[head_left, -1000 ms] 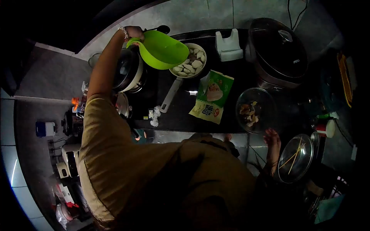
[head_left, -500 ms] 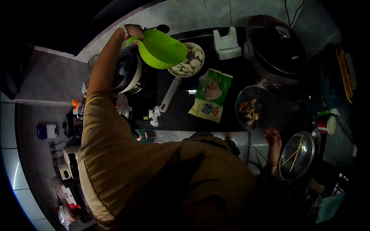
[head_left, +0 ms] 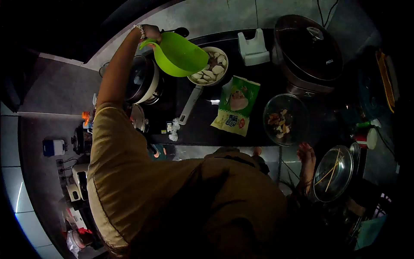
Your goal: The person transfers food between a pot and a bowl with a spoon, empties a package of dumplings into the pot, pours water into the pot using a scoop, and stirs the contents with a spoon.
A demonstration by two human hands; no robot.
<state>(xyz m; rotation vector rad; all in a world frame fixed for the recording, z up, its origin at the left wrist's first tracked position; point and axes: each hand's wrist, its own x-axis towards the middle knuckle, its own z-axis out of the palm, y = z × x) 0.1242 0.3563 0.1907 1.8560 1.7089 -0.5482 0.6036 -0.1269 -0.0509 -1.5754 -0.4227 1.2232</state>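
My left hand [head_left: 152, 34] grips the handle end of a bright green plastic bowl [head_left: 177, 54], which is tilted towards a white pan [head_left: 194, 92]. Pale dumplings [head_left: 211, 72] lie in liquid in that pan, partly hidden by the bowl's lip. Just right of the pan, a green and cream food packet [head_left: 236, 105] lies flat on the dark counter. My right hand [head_left: 306, 153] hangs by the counter's front edge with nothing visible in it, its fingers loosely bent. It is nearest to a clear glass bowl [head_left: 300, 108] with brown and pale food pieces [head_left: 280, 124].
A large dark lidded cooker [head_left: 308, 52] stands at the back right, beside a white holder [head_left: 254, 47]. Chopsticks rest across a round glass lid [head_left: 334, 175] at the right. A lidded pot [head_left: 148, 86] sits left, near crumpled white plastic [head_left: 173, 129].
Almost nothing differs. The green bowl stays tilted in my left hand over the pan's edge, and the whole view has shifted only slightly.
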